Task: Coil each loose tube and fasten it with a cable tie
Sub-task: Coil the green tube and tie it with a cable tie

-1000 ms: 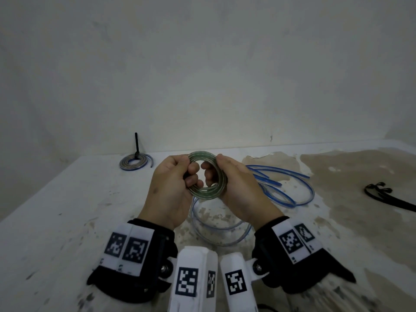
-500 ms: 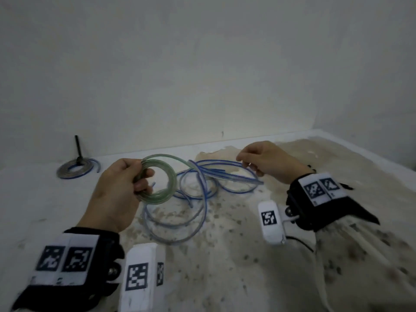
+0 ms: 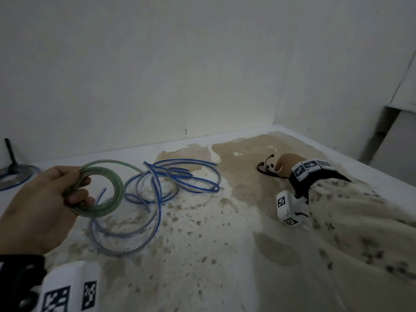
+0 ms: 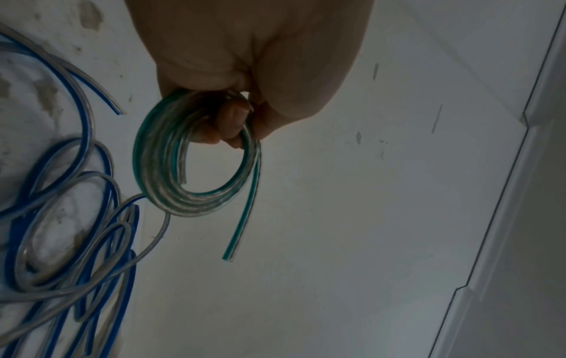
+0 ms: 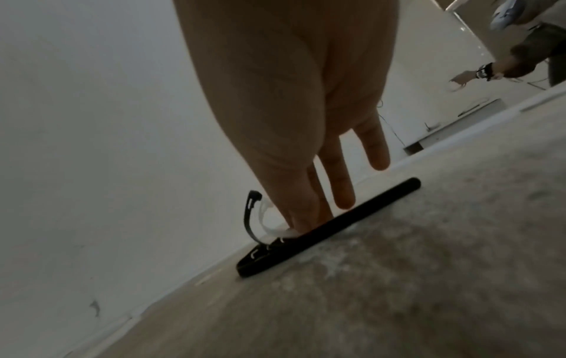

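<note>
My left hand grips a green-striped clear tube wound into a coil, held up above the table's left side. In the left wrist view the fingers curl through the coil, and its loose end hangs free. Several loose blue-striped tubes lie tangled on the table to the right of the coil. My right hand is far off at the back right, over a bundle of black cable ties. Its fingers point straight down, thumb and forefinger tips touching the bundle.
A tube coil fastened with a black tie lies at the far left by the wall. The white table is stained brown and meets walls at the back and right. Another person's arm shows beyond the table's right end.
My right hand let go of the green coil and swung right to the cable ties. The left hand kept the coil and moved left, and my head turned right.
</note>
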